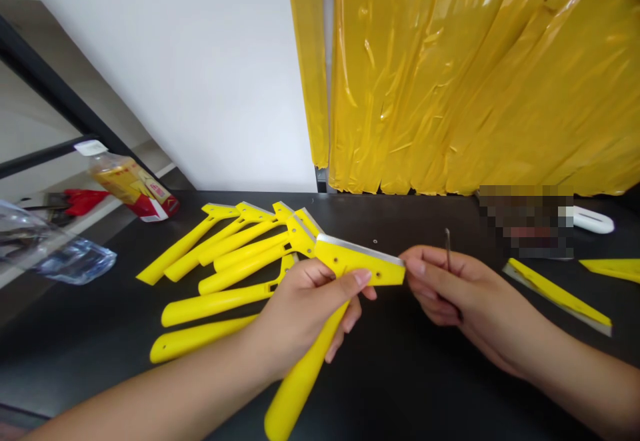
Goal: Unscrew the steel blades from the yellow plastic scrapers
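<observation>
My left hand [315, 301] is closed around a yellow scraper [345, 252], its thumb pressed on the scraper's wide head. A thin metal blade runs along the upper edge of that head, and two holes show in its face. The handle slants down toward me. At the right end of the head, my right hand [465, 291] pinches with thumb and forefinger, at or touching the corner. A slim dark metal rod, perhaps a hex key [448, 248], runs through the right hand's curled fingers. Several more yellow scrapers [215, 301] lie to the left, partly behind my left arm.
A tiny metal part [375, 241] lies on the black table [380, 388]. On the right are a yellow strip with a grey edge [560, 294], another yellow piece [613, 269] and a white object [593, 220]. Bottles [133, 184] stand left; yellow film [475, 81] hangs behind.
</observation>
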{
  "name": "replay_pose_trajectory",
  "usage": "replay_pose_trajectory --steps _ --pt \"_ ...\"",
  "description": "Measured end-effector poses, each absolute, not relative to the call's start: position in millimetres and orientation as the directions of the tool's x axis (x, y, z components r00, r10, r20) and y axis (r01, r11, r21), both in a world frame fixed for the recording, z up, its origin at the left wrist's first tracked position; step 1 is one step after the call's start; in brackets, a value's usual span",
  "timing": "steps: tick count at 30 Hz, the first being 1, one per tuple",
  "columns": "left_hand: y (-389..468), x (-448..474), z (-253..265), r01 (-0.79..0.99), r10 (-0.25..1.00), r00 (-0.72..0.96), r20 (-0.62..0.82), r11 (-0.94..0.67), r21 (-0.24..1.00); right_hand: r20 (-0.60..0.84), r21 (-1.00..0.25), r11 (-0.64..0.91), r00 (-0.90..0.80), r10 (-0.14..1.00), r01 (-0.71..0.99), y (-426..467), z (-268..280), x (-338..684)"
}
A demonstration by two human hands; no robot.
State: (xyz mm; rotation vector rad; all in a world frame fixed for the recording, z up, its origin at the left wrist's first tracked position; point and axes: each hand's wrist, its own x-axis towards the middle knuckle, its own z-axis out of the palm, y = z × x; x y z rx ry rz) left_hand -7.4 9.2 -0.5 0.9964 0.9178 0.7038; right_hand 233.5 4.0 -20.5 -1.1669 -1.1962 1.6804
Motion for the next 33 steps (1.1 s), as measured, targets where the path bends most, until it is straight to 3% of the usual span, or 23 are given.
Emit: replay_pose_trajectory --steps 4,7,18,20,23,26,30,33 --pt "13 -9 5 -0.127 0.843 0.417 -0.339 0.423 0.897 -0.115 -0.964 -0.098 -0.056 0.992 0.247 24 -30 245" --pt "13 -11 9 -0.151 0.849 0.407 -0.338 0.428 0.891 -0.033 -0.931 -0.029 -0.004 0.999 0.363 34 -36 253" --pt "14 -9 6 -0.151 0.848 0.419 -0.325 0.418 0.896 0.100 -0.885 0.144 -0.123 0.987 0.443 22 -12 254" --pt "14 -9 5 -0.149 0.851 0.417 -0.321 0.412 0.899 0.190 -0.821 0.263 -0.192 0.963 0.507 15 -8 252" --pt "13 -9 6 -0.153 0.854 0.412 -0.319 0.409 0.899 0.382 -0.599 0.505 -0.332 0.863 0.622 9 -6 251" --pt "12 -8 7 -0.154 0.862 0.392 -0.322 0.406 0.901 0.452 -0.422 0.627 -0.448 0.772 0.655 8 -7 250" --pt "13 -8 7 -0.133 0.863 0.392 -0.319 0.397 0.908 0.461 -0.384 0.673 -0.500 0.733 0.632 8 -9 250" --pt "14 -8 5 -0.124 0.868 0.382 -0.318 0.388 0.913 0.457 -0.420 0.603 -0.416 0.786 0.678 8 -11 253"
